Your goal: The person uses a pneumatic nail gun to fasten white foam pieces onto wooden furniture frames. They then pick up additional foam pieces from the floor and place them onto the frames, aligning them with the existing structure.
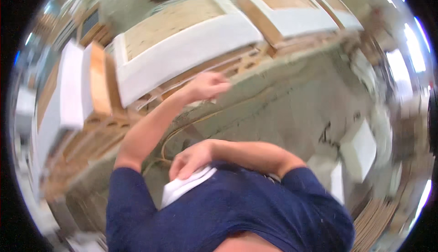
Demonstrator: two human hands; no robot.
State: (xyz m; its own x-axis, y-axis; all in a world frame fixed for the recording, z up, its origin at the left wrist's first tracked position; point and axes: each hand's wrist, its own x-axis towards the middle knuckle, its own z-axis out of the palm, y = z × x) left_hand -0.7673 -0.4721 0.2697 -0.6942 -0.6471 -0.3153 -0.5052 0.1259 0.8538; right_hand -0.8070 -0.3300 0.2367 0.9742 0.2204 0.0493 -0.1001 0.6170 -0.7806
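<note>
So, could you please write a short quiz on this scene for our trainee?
1. Which hand is on the white material in front of the navy shirt?
2. True or false: the left hand is held out away from the navy shirt.
3. What colour is the near face of the long panel beyond the left hand? A) green B) white C) red

Key: 1. the right hand; 2. true; 3. B
</note>
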